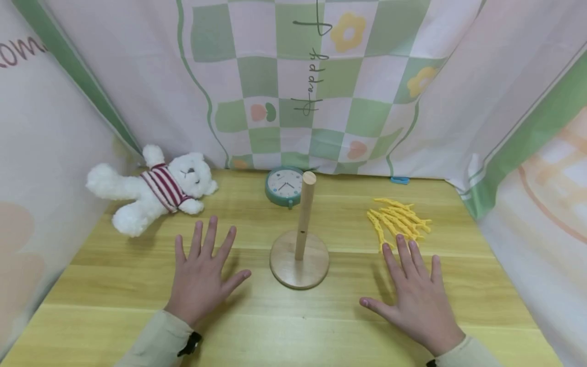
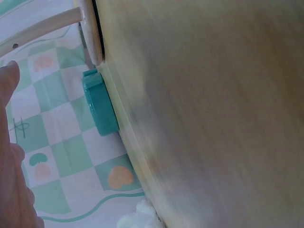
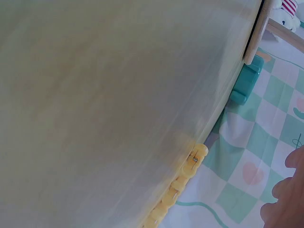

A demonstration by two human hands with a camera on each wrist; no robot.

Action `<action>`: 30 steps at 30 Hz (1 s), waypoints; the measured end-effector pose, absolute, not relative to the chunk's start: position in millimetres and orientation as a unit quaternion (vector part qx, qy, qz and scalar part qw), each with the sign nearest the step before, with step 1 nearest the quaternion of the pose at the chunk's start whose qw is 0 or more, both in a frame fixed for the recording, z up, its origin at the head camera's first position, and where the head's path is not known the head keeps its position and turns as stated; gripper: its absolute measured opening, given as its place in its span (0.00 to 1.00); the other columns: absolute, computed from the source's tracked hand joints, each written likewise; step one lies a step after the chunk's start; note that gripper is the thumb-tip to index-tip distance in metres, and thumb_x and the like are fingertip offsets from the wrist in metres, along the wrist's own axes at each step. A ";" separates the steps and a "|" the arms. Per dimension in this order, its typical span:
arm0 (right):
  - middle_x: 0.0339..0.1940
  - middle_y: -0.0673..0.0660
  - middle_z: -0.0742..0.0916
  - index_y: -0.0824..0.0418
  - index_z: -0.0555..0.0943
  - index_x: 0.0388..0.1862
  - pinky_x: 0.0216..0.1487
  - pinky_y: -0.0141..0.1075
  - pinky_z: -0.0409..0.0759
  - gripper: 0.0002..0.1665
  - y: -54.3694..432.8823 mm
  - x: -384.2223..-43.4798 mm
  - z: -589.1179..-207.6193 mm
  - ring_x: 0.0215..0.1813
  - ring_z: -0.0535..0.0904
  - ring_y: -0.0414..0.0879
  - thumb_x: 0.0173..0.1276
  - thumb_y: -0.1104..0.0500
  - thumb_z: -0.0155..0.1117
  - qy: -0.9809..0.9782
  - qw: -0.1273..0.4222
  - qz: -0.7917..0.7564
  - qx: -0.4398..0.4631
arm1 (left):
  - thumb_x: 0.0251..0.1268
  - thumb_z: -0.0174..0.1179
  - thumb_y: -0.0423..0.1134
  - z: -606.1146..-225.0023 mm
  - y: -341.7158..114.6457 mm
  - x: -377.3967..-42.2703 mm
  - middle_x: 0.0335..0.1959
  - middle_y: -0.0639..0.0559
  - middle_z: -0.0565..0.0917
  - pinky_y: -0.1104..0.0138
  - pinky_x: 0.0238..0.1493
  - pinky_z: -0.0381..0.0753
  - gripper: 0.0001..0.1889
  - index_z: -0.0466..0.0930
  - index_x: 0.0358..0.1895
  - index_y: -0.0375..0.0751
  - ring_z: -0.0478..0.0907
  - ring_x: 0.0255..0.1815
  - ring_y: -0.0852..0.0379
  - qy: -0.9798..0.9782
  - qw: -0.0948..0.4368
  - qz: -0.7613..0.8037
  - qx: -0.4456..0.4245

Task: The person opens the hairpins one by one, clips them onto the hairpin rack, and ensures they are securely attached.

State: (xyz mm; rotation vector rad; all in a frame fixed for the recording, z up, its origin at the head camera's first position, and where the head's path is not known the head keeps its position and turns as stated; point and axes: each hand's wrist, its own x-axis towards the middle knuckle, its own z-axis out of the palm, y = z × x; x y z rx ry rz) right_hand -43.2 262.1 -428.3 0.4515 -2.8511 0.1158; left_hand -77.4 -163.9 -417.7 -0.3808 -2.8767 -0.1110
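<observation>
My left hand [image 1: 202,275] is spread palm-down over the wooden table, fingers straight, holding nothing. My right hand [image 1: 417,300] is spread likewise, and its fingertips overlap the near edge of a pile of several yellow plastic clothespins [image 1: 399,219] in the head view. A metal spring shows on the closest clothespin [image 3: 194,159] in the right wrist view. Between the hands, touched by neither, a wooden stand with a round base [image 1: 284,262] and an upright rod [image 1: 304,214] is on the table. Only the edge of the left hand [image 2: 16,175] shows in the left wrist view.
Behind the stand lies a round green clock [image 1: 277,188], partly hidden by the rod. A white plush bear [image 1: 160,188] in a striped shirt lies at the back left. One blue clip [image 1: 400,180] is by the checkered curtain [image 1: 293,76] at the back right.
</observation>
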 end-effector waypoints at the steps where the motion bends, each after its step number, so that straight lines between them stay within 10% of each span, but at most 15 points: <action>1: 0.84 0.58 0.40 0.59 0.46 0.84 0.73 0.64 0.26 0.73 262.0 -43.1 -428.1 0.83 0.30 0.54 0.54 0.19 0.61 -0.979 0.125 0.040 0.155 | 0.62 0.45 0.79 -417.7 -164.1 -77.4 0.83 0.43 0.36 0.40 0.72 0.21 0.49 0.49 0.82 0.58 0.33 0.82 0.38 -0.984 0.118 -0.038 -0.130; 18: 0.83 0.64 0.49 0.62 0.52 0.82 0.75 0.60 0.30 0.68 263.6 -46.7 -422.1 0.81 0.44 0.63 0.54 0.32 0.73 -0.975 0.130 0.076 0.161 | 0.62 0.46 0.79 -419.3 -162.7 -77.7 0.83 0.43 0.36 0.41 0.72 0.20 0.50 0.50 0.82 0.56 0.35 0.82 0.38 -0.984 0.115 -0.054 -0.128; 30: 0.64 0.72 0.76 0.70 0.69 0.69 0.53 0.69 0.66 0.54 263.3 -55.3 -421.7 0.61 0.72 0.72 0.49 0.47 0.82 -0.952 0.177 0.215 0.130 | 0.63 0.45 0.78 -418.6 -159.1 -78.7 0.83 0.44 0.40 0.40 0.75 0.37 0.53 0.42 0.83 0.51 0.42 0.82 0.41 -0.981 0.088 -0.096 -0.145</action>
